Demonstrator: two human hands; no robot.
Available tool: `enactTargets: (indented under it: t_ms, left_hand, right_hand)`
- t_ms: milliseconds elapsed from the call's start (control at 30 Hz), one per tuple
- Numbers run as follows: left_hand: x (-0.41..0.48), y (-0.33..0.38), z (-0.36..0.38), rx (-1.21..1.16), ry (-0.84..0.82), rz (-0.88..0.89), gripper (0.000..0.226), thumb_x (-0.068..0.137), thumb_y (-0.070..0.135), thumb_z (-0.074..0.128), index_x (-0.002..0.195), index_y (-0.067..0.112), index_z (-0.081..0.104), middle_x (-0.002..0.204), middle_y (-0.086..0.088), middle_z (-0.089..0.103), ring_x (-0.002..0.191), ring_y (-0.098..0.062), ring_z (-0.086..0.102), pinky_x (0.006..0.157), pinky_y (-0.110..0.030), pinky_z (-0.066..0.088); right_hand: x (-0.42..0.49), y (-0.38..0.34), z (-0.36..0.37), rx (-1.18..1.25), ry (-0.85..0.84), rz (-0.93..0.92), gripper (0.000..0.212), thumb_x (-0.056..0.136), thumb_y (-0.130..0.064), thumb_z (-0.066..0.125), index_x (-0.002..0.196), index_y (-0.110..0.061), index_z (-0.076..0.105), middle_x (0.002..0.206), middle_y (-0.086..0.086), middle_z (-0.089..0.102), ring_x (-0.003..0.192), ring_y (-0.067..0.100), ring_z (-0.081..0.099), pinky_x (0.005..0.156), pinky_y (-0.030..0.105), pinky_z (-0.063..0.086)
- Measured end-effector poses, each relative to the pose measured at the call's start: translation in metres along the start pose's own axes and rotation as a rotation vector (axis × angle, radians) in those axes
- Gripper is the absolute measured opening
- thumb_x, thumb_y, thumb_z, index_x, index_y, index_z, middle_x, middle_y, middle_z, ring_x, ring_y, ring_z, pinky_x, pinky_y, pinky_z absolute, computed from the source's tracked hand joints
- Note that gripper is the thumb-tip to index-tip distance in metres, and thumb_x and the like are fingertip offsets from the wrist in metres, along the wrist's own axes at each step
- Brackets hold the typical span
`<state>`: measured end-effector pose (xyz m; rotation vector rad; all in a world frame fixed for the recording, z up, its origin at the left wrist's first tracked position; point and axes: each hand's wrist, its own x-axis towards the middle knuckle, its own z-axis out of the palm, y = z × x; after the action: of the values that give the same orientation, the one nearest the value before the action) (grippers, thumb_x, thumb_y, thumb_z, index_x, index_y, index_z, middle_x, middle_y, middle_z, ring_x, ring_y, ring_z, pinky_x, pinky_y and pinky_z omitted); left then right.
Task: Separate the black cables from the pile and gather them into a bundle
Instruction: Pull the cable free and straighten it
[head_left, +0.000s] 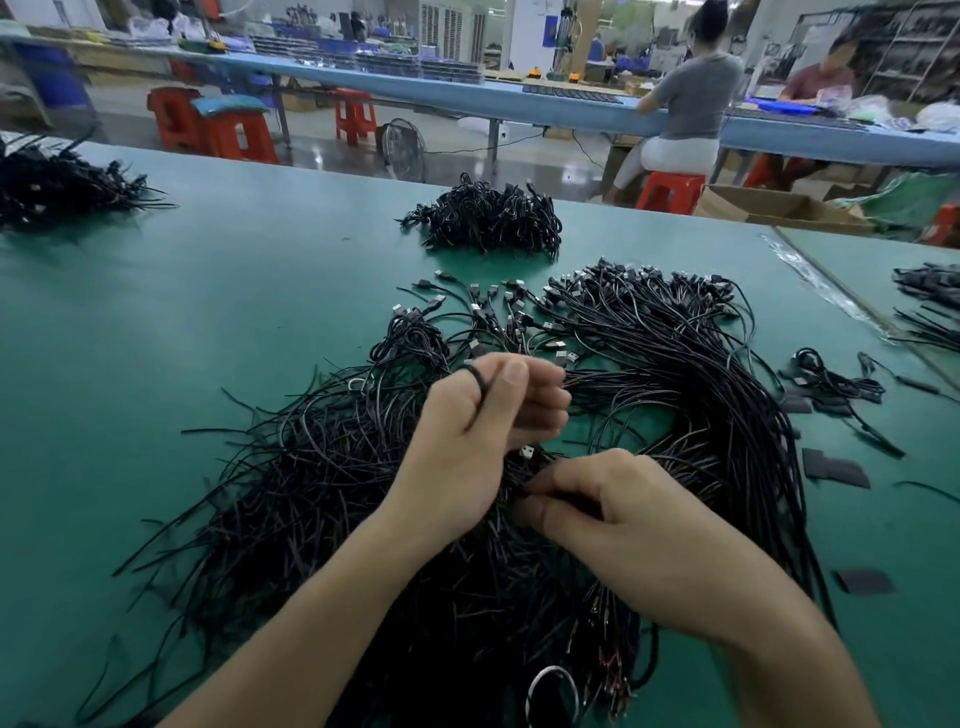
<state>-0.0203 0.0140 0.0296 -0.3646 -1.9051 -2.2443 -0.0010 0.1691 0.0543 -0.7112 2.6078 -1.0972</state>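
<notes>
1. Bottom centre: your right hand (639, 525) sits low, thumb and forefinger pinched together on a few black cables (519, 475), right by a silver plug.
2. Just above it, your left hand (467, 441) is curled up round a thin black strand (480, 387) looped over one finger.
3. The pile (322, 499) sprawls across the middle of the green table (208, 312), plug ends fanned toward the top.
4. Right side: a few flat black patches (836, 467).
5. Upper middle there's a bunched heap (488, 218), and another at upper left (52, 182).
</notes>
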Motion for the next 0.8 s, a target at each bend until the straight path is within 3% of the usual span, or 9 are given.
enactTargets:
  t_ms: [100,200,367,500,633,700,800]
  left_hand:
    - [-0.004,0.000,0.000,0.343,-0.096,-0.012,0.038,0.102,0.033,0.048,0.078,0.012,0.069,0.069,-0.004,0.070,0.062,-0.018,0.067,0.058,-0.031,0.056]
    - [-0.007,0.008,0.002,0.417,-0.221,-0.168,0.050,0.097,0.047,0.049,0.056,0.019,0.057,0.045,0.003,0.055,0.033,-0.010,0.048,0.036,-0.017,0.035]
    - [-0.009,0.022,-0.006,0.407,-0.501,-0.475,0.076,0.089,0.073,0.023,0.052,0.019,0.061,0.040,0.008,0.045,0.031,-0.005,0.033,0.033,-0.013,0.025]
    - [-0.007,0.030,-0.019,0.345,-0.669,-0.536,0.080,0.088,0.079,0.020,0.048,0.021,0.057,0.039,0.008,0.038,0.033,-0.004,0.028,0.034,-0.015,0.022]
    - [-0.010,0.037,-0.030,-0.022,-0.942,-0.508,0.065,0.090,0.075,0.038,0.054,0.025,0.059,0.039,0.010,0.036,0.031,-0.005,0.026,0.038,-0.033,0.012]
    - [-0.012,0.038,-0.032,-0.302,-1.025,-0.462,0.056,0.098,0.057,0.045,0.062,0.018,0.062,0.041,0.011,0.039,0.030,-0.004,0.024,0.031,-0.030,0.011]
    - [-0.007,0.046,-0.035,-0.821,-0.983,-0.430,0.047,0.105,0.030,0.042,0.073,0.002,0.062,0.048,0.002,0.042,0.032,-0.007,0.028,0.028,-0.018,0.023]
  right_hand:
    - [-0.003,-0.003,-0.006,0.051,0.064,-0.040,0.025,0.093,-0.031,0.062,0.068,-0.026,0.067,0.049,-0.011,0.050,0.044,0.007,0.039,0.045,0.026,0.033]
    - [-0.006,-0.003,-0.012,0.093,0.117,-0.066,0.023,0.093,-0.032,0.064,0.073,-0.023,0.073,0.059,-0.005,0.065,0.052,0.019,0.055,0.052,0.040,0.047]
    - [-0.009,-0.009,-0.015,0.305,0.108,-0.143,0.018,0.089,-0.020,0.073,0.071,-0.016,0.075,0.069,0.000,0.075,0.070,0.019,0.074,0.076,0.047,0.057]
    - [-0.007,-0.010,-0.011,0.395,0.226,-0.229,0.013,0.076,-0.018,0.083,0.075,-0.011,0.072,0.068,0.005,0.074,0.067,0.024,0.072,0.070,0.045,0.059]
    - [-0.004,-0.013,-0.007,0.543,0.238,-0.344,0.022,0.069,-0.021,0.089,0.076,-0.015,0.068,0.068,0.000,0.069,0.058,0.009,0.062,0.054,0.020,0.051]
    - [-0.002,-0.013,-0.003,0.649,0.168,-0.331,0.019,0.072,-0.032,0.085,0.073,-0.023,0.068,0.061,-0.006,0.062,0.050,0.004,0.052,0.046,0.017,0.042]
    - [-0.003,-0.013,-0.006,0.608,0.078,-0.080,0.037,0.082,-0.059,0.069,0.066,-0.026,0.067,0.053,-0.002,0.056,0.039,0.007,0.042,0.038,0.015,0.032]
